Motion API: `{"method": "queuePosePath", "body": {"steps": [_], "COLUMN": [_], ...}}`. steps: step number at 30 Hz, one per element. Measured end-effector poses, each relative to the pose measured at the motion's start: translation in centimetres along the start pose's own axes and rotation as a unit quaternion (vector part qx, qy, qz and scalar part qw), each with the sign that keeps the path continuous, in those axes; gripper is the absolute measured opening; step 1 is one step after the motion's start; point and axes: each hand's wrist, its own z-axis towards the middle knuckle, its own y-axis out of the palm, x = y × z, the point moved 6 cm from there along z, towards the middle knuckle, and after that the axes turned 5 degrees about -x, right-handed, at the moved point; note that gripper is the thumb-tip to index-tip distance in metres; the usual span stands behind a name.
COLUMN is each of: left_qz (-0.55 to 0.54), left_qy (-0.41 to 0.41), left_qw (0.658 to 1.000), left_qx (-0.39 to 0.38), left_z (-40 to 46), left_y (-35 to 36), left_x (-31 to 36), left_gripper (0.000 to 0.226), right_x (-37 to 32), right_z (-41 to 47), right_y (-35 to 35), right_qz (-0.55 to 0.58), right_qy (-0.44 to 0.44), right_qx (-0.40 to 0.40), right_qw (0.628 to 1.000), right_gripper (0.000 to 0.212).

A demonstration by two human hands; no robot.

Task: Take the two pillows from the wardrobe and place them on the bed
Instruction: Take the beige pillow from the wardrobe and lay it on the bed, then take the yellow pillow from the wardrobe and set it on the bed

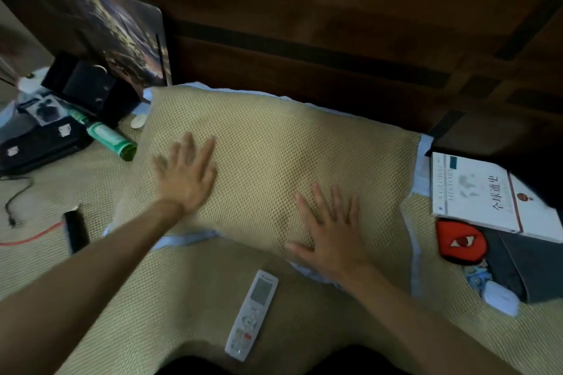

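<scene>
A tan mesh-covered pillow (274, 146) with pale blue edging lies flat on the bed (170, 292), against the dark wooden headboard. My left hand (185, 173) rests palm down on the pillow's left part, fingers spread. On the pillow's near right part lies my right hand (329, 231), also flat with its fingers apart. Neither hand grips anything. Only one pillow top shows; blue fabric peeks from under its near edge, and I cannot tell whether a second pillow lies beneath.
A white remote (253, 313) lies on the mat near me. A phone (74, 230), red cable, green tube (111, 138) and black cases sit at the left. At the right are a white book (475, 192), a red pouch (460, 240) and a white mouse (499, 298).
</scene>
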Motion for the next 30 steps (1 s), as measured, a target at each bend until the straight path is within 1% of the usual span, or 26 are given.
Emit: {"method": "queuePosePath", "body": {"steps": [1,2,3,5,7,9,10,12,15,18,22,23,24,25,26,27,30], "left_qz": [-0.001,0.013,0.036,0.068,0.091,0.125,0.139,0.151,0.115,0.049,0.049,0.057,0.073,0.092,0.111,0.126,0.122], "left_qy": [0.05,0.077,0.082,0.063,0.05,0.068,0.084,0.109,0.145,0.185,0.263,0.28,0.295,0.306,0.319,0.33,0.379], "left_qw": [0.999,0.997,0.995,0.991,0.984,0.977,0.973,0.968,0.967,0.97,0.957,0.953,0.948,0.943,0.937,0.932,0.912], "left_qx": [-0.003,-0.023,-0.053,-0.1,-0.145,-0.16,-0.163,-0.167,-0.173,-0.151,-0.107,-0.1,-0.096,-0.092,-0.087,-0.084,-0.095], "left_z": [-1.4,-2.6,-3.1,-1.9,-0.4,-0.8,-2.0,-5.3,-9.8,-13.6,-19.5,-21.0,-22.5,-23.7,-25.1,-26.3,-30.7], "left_y": [1.5,3.3,4.9,5.7,4.3,2.2,1.3,0.4,-0.6,-2.5,-5.0,-5.5,-5.8,-6.0,-6.1,-6.3,-6.5], "left_x": [3.1,5.3,6.5,6.6,6.4,6.8,7.3,8.2,11.0,15.6,22.6,24.4,26.3,28.0,30.3,32.8,41.8], "left_gripper": [0.059,0.062,0.064,0.067,0.068,0.07,0.07,0.068,0.065,0.065,0.066,0.067,0.067,0.067,0.067,0.066,0.065], "right_x": [0.2,0.8,1.4,2.2,2.1,1.2,0.8,0.3,1.0,2.8,6.0,6.8,7.5,8.2,9.2,10.1,13.0], "right_z": [-1.5,-2.4,-2.6,-1.6,-0.7,-1.5,-2.6,-5.6,-9.3,-12.7,-20.7,-23.3,-26.2,-28.7,-32.1,-35.4,-46.2], "right_y": [1.0,2.0,2.8,3.2,2.6,1.8,1.3,0.1,-3.2,-6.4,-8.3,-8.4,-8.3,-8.0,-7.7,-7.4,-6.6], "right_qz": [-0.019,-0.048,-0.076,-0.095,-0.081,-0.05,-0.024,0.043,0.12,0.172,0.266,0.276,0.281,0.287,0.296,0.302,0.301], "right_qy": [-0.007,-0.012,-0.013,-0.001,0.013,0.008,0.005,0.014,0.074,0.155,0.227,0.236,0.245,0.259,0.28,0.303,0.38], "right_qx": [-0.006,-0.02,-0.036,-0.057,-0.09,-0.107,-0.116,-0.135,-0.138,-0.115,-0.1,-0.097,-0.095,-0.093,-0.084,-0.072,-0.04], "right_qw": [1.0,0.999,0.996,0.994,0.993,0.993,0.993,0.99,0.98,0.966,0.931,0.927,0.923,0.918,0.91,0.901,0.874], "right_gripper": [0.104,0.109,0.112,0.116,0.12,0.117,0.111,0.093,0.071,0.06,0.054,0.049,0.038,0.022,0.012,0.013,0.044]}}
